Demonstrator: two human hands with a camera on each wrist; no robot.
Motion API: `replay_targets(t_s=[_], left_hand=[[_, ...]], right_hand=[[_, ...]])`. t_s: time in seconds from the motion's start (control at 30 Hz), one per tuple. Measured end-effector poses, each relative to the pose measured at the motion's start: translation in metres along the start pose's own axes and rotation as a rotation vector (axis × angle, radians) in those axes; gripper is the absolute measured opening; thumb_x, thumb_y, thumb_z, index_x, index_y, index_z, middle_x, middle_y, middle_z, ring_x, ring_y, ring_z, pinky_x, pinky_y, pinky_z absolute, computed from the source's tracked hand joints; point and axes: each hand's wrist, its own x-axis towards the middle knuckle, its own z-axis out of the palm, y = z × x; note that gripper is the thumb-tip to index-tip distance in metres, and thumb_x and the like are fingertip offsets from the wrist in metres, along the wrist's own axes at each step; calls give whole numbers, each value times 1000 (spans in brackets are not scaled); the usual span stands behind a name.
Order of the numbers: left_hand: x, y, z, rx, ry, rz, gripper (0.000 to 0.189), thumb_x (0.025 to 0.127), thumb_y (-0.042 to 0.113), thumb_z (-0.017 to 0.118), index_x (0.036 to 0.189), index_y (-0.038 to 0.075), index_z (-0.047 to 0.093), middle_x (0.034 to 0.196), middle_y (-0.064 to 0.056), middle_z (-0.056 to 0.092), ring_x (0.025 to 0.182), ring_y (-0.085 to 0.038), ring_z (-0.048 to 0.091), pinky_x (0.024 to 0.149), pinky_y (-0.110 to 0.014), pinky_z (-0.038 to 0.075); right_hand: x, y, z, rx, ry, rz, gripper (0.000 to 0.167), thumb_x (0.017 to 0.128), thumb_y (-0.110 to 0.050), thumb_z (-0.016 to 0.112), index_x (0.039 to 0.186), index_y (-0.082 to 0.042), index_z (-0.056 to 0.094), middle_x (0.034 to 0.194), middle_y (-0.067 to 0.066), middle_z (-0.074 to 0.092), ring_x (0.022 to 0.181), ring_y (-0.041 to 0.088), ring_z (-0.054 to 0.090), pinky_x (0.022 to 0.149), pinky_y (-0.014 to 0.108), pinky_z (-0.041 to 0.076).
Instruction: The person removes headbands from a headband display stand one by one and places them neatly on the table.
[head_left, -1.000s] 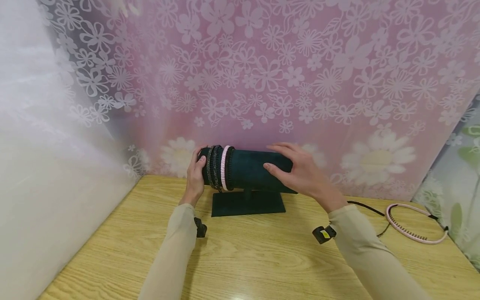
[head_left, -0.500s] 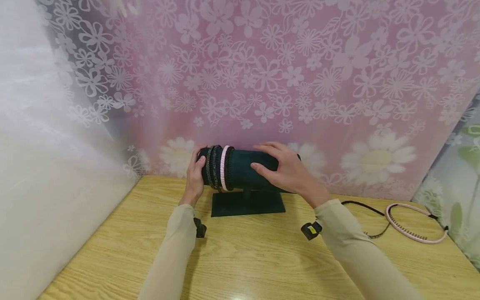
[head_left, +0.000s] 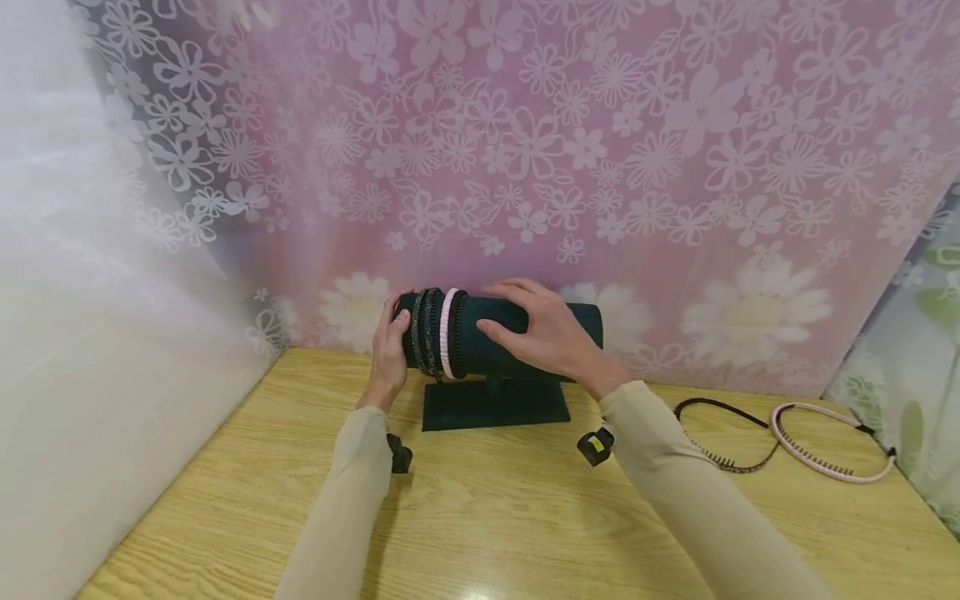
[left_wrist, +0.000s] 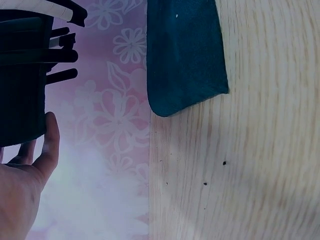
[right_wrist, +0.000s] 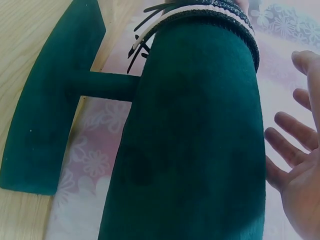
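Observation:
A dark green velvet headband stand stands upright at the back of the table, a horizontal roll on a flat base. Several headbands circle the roll's left part: black glittery ones, a pale pink one and a black toothed one. My left hand grips the roll's left end, thumb in front; fingers show at that end in the left wrist view. Over the middle of the roll is my right hand, fingers spread and holding nothing, just right of the headbands. The right wrist view shows its fingers beside the roll.
Two more headbands lie on the wooden table at the right: a black toothed one and a pink one, overlapping at their edges. A pink flowered curtain hangs right behind the stand, with a white sheet at the left.
My right hand has moved left along the roll, from near its right end to its middle, baring that end. The left hand, stand and headbands stay where they were.

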Motion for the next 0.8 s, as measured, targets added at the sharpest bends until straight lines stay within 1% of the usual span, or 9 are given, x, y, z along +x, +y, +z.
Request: replay_targets(t_s=[0.07, 0.3, 0.43, 0.57, 0.67, 0.8], left_hand=[[0, 0, 1, -20, 1, -7, 52, 106, 27, 31, 153, 9, 42, 154, -14, 46, 134, -33, 47, 117, -53, 32], [12, -39, 4, -2, 33, 25, 53, 106, 41, 31, 153, 19, 44, 151, -2, 48, 132, -27, 48, 115, -53, 34], [13, -40, 3, -13, 32, 23, 53, 106, 40, 31, 152, 19, 44, 150, -1, 50, 130, -26, 49, 113, -51, 36], [13, -41, 4, -44, 23, 15, 52, 106, 39, 31, 153, 19, 44, 147, -4, 51, 123, -27, 51, 107, -48, 40], [13, -41, 4, -63, 18, 16, 52, 106, 38, 31, 153, 18, 43, 145, -5, 51, 120, -26, 51, 103, -45, 42], [13, -41, 4, -54, 25, 23, 53, 106, 38, 31, 153, 17, 43, 146, -5, 50, 121, -26, 51, 104, -45, 42]], right_hand=[[2, 0, 2, 0, -7, 2, 51, 96, -38, 71, 143, -22, 61, 145, 6, 58, 137, 28, 52, 113, 53, 43], [7, -1, 10, -2, -20, -4, 51, 96, -39, 70, 142, -19, 61, 142, 5, 60, 132, 26, 56, 110, 50, 46], [7, -1, 13, -25, -39, 6, 53, 96, -41, 69, 144, -20, 60, 142, 5, 60, 131, 28, 57, 107, 51, 47], [7, -1, 15, -87, -61, 11, 55, 96, -44, 69, 144, -21, 60, 140, 7, 61, 129, 31, 56, 110, 56, 44], [7, -2, 17, -149, -65, 12, 57, 94, -47, 70, 145, -23, 59, 136, 8, 62, 127, 32, 56, 110, 59, 41], [10, -5, 21, -230, -72, 17, 62, 92, -52, 70, 147, -26, 57, 131, 9, 60, 121, 32, 55, 104, 56, 43]])
